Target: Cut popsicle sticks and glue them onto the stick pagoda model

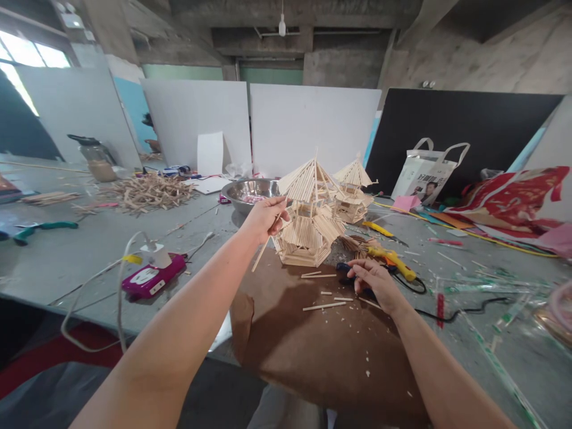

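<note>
My left hand (267,219) is closed in a pinch on a thin wooden stick (261,255) that slants down to the left. Just right of it stands a pavilion model (308,232) built of such sticks, with a pointed upper roof and a wider lower one. My right hand (373,281) is low over the brown board (304,345), its fingers curled on a dark blue-handled tool (343,267), apparently pliers; its jaws cannot be made out. Several cut sticks (325,307) lie on the board between the hands.
Behind stands a second pavilion model (353,185), near a metal bowl (243,193). A yellow glue gun (395,262) and a yellow-handled knife (384,231) lie right. At left are a stick pile (149,192), a purple power strip (154,277) with a looping cable, and green-handled pliers (44,227).
</note>
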Action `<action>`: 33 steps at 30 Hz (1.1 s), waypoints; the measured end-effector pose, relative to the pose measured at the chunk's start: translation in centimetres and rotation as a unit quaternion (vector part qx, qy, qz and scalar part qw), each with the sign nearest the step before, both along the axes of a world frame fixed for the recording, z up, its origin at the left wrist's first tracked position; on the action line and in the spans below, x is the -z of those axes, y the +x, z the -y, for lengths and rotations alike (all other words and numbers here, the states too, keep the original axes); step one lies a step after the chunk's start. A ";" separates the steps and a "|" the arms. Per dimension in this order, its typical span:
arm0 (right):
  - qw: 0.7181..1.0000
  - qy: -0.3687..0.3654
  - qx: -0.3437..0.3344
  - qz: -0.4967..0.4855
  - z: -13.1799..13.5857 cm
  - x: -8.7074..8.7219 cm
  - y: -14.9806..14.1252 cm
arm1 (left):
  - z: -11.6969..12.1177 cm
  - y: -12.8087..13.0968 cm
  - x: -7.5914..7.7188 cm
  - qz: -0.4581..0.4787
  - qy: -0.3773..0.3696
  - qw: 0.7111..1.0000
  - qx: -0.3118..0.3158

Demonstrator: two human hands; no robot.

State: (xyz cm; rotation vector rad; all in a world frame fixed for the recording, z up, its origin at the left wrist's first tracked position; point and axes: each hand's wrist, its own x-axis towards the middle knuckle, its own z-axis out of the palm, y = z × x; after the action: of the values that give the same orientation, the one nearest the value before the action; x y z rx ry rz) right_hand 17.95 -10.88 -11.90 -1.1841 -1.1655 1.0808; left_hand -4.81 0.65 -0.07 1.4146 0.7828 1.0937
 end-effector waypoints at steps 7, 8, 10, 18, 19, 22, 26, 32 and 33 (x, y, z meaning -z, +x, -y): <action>1.000 -0.002 0.002 0.001 0.0 0.0 -0.1 | -0.1 0.1 -0.2 0.000 -0.019 1.000 0.006; 1.000 -0.002 0.003 0.000 0.0 0.0 -0.1 | 0.0 0.1 -0.3 0.001 -0.024 1.000 0.004; 1.000 -0.003 0.003 -0.002 -0.1 0.0 -0.1 | 0.2 0.2 -0.5 0.001 -0.035 0.999 -0.002; 1.000 0.001 -0.002 -0.004 0.0 -0.1 0.0 | 0.5 0.6 -1.0 -0.027 -0.050 0.997 -0.049; 1.000 0.002 -0.001 -0.004 0.0 -0.1 -0.1 | 0.6 0.6 -1.0 -0.030 -0.048 0.997 -0.052; 1.000 0.001 0.002 -0.004 0.0 -0.1 -0.1 | 0.6 0.7 -1.0 -0.036 -0.041 0.997 -0.060; 1.000 0.000 -0.002 -0.005 -0.1 -0.1 -0.1 | 0.5 0.9 -1.0 -0.041 -0.032 0.997 -0.064; 1.000 0.004 0.004 -0.010 0.0 -0.2 0.0 | 0.5 0.3 -0.7 -0.033 -0.013 0.998 -0.056; 1.000 0.009 0.008 -0.012 0.0 -0.2 0.1 | 0.7 0.1 -0.5 -0.025 -0.010 0.998 -0.053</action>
State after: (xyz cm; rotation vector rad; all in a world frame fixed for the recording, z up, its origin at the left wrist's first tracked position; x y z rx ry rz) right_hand 18.03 -10.85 -11.65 -1.1616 -1.1441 1.0672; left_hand -4.68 -0.08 0.39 1.4008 0.9109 1.1310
